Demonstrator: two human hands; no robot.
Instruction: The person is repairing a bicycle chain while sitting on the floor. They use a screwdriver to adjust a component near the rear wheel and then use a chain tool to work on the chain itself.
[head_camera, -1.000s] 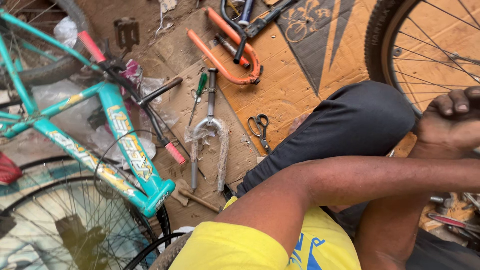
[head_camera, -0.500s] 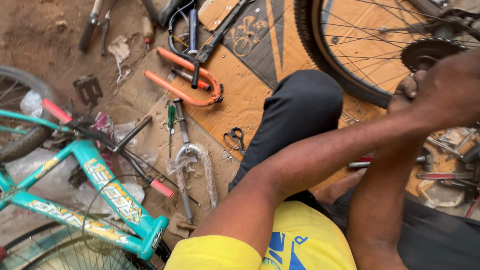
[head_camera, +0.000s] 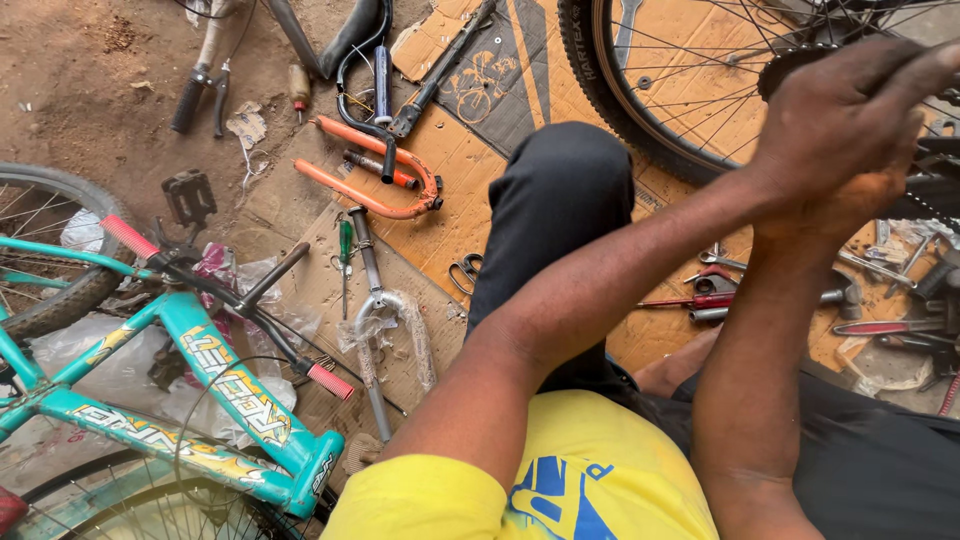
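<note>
**Both hands up at the wheel's hub, far right**

The person sits on the ground, knee raised, both arms stretched up and to the right. The hands (head_camera: 850, 130) meet there, one laid over the other, right against the sprocket (head_camera: 790, 65) at the middle of the bicycle wheel (head_camera: 640, 120). Which hand lies on top I cannot tell, nor whether the fingers pinch anything; they look curled and pressed close together. The wheel stands on edge beyond the knee, its rim running up and away to the top of the view, its hub directly under the hands. Loose tools (head_camera: 720, 300) lie on the cardboard (head_camera: 470, 190) just below the forearms. The teal bicycle frame (head_camera: 200, 370) lies well apart, at the left.
</note>
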